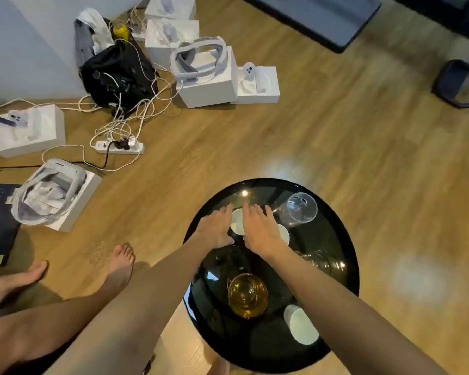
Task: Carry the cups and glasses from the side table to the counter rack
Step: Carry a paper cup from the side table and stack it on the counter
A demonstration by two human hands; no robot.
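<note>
Pick-up is just starting — the left hand (215, 228) and right hand (260, 231), fingers straight and grasping nothing, flank a small white cup (237, 224) on the round black side table (344, 266) — next, fingers must curl round it.

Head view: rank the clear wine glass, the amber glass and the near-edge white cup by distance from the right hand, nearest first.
From the right hand:
1. Clear wine glass, lying just right of the fingers.
2. Amber glass, table centre, toward the person.
3. White cup, at the near edge, under the forearm.
</note>
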